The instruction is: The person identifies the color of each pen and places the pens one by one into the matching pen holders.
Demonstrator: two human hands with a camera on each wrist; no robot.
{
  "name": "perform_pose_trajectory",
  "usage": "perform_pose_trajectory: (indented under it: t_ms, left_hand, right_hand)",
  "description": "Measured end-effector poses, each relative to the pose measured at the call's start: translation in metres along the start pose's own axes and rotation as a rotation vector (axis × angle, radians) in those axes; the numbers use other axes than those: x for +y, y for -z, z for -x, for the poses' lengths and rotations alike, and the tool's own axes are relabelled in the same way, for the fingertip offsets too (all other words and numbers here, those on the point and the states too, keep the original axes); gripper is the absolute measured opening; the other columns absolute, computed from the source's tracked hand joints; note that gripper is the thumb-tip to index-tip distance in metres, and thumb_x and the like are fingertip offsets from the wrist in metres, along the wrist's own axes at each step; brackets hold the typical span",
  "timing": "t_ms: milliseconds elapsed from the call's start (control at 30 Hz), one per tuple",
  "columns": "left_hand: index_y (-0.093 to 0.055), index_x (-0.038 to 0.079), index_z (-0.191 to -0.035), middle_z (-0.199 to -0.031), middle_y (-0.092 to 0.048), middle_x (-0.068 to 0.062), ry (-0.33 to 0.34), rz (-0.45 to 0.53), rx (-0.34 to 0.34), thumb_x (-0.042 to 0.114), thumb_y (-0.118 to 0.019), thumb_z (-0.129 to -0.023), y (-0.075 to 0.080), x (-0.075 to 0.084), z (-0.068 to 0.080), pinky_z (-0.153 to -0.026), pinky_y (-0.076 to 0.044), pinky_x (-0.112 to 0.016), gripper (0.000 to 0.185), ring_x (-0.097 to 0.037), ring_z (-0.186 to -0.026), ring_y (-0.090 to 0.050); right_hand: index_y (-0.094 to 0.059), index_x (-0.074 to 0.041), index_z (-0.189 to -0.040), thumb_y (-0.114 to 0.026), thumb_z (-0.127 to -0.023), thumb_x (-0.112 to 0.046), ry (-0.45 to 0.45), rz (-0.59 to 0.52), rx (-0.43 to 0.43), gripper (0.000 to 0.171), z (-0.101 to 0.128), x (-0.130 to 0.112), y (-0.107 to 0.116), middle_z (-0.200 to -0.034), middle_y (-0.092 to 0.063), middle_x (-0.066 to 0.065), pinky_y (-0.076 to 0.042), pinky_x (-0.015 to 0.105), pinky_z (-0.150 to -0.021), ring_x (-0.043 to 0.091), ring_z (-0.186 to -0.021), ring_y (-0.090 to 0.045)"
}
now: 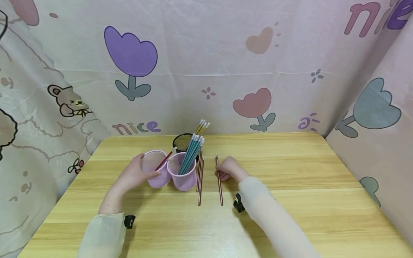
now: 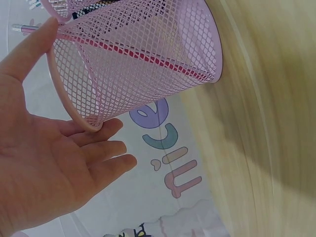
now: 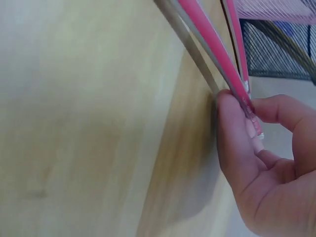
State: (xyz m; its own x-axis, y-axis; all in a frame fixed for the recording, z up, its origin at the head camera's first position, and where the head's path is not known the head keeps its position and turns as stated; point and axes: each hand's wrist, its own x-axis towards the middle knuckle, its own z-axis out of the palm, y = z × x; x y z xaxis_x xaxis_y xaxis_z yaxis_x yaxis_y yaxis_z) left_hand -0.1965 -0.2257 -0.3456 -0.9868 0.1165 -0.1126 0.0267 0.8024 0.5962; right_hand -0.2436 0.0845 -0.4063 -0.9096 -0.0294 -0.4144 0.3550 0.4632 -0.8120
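On the wooden table [image 1: 290,168] three mesh pen cups stand clustered a little left of centre. The left pink mesh cup [image 1: 155,168] holds a single red pencil [image 1: 165,160] that leans toward 1 o'clock, its white eraser end poking over the rim. Touching it on the right, the right pink mesh cup [image 1: 182,175] holds a bundle of teal pencils [image 1: 191,154], also fanning toward 1 o'clock. Behind these two, at 12 o'clock from them, a black mesh cup [image 1: 182,142] holds a few yellow pencils [image 1: 201,127], eraser ends up.

The left hand [image 1: 135,174] is at the left pink cup from its 9 o'clock side. The left wrist view shows the thumb against the rim on one side and the fingertips [image 2: 111,127] touching the rim on the other, fingers nearly straight, so the hand brackets the cup loosely rather than clasping it.

The right hand [image 1: 229,168] is at the table at 3 o'clock from the cups, its thumb and curled fingers pinching the far end of a loose red pencil [image 1: 219,182] that lies pointing toward the person. The right wrist view shows that end lifted slightly off the wood between the fingertips [image 3: 232,106].

Between that pencil and the right pink cup, a few more red pencils [image 1: 200,179] lie flat, parallel, just beside the cup.
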Motion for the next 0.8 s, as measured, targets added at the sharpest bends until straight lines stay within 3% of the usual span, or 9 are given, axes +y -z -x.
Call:
perform_pose_trajectory:
  t_ms: [133, 333, 733, 800]
  left_hand:
    - [-0.012, -0.015, -0.143, -0.141, -0.028, -0.039, 0.003, 0.001, -0.002, 0.042, -0.071, -0.079, 0.000, 0.000, 0.000, -0.102, -0.034, -0.063, 0.103, -0.052, -0.125, -0.037]
    - [-0.012, -0.014, -0.143, -0.141, -0.029, -0.039, 0.006, 0.004, -0.004, 0.042, -0.071, -0.079, 0.000, -0.002, -0.001, -0.102, -0.034, -0.062, 0.103, -0.051, -0.125, -0.037]
    - [-0.011, -0.013, -0.143, -0.142, -0.027, -0.038, 0.021, 0.005, -0.013, 0.042, -0.070, -0.080, 0.001, 0.001, 0.001, -0.102, -0.034, -0.063, 0.103, -0.051, -0.125, -0.036]
    - [-0.011, -0.013, -0.143, -0.141, -0.028, -0.038, 0.023, 0.006, -0.014, 0.041, -0.070, -0.080, 0.001, 0.002, 0.001, -0.102, -0.035, -0.063, 0.102, -0.051, -0.125, -0.037]
  right_hand:
    - [-0.060, 0.006, -0.073, -0.052, -0.083, -0.001, -0.014, -0.141, 0.000, 0.015, -0.001, 0.000, 0.010, -0.054, -0.056, 0.007, -0.056, 0.024, -0.048, 0.012, -0.041, -0.056]
    - [-0.059, 0.011, -0.088, -0.050, -0.086, 0.000, -0.016, -0.282, -0.024, 0.014, -0.001, -0.001, 0.024, -0.059, -0.058, 0.007, -0.056, 0.022, -0.052, 0.012, -0.046, -0.058]
    - [-0.049, 0.020, -0.116, -0.047, -0.090, -0.002, 0.024, -0.405, -0.013, 0.034, 0.001, -0.007, 0.040, -0.063, -0.058, 0.004, -0.057, 0.020, -0.057, 0.010, -0.052, -0.059]
    - [-0.049, 0.018, -0.114, -0.047, -0.090, -0.001, 0.037, -0.442, -0.007, 0.031, 0.003, -0.009, 0.043, -0.064, -0.058, 0.004, -0.057, 0.020, -0.059, 0.010, -0.053, -0.059]
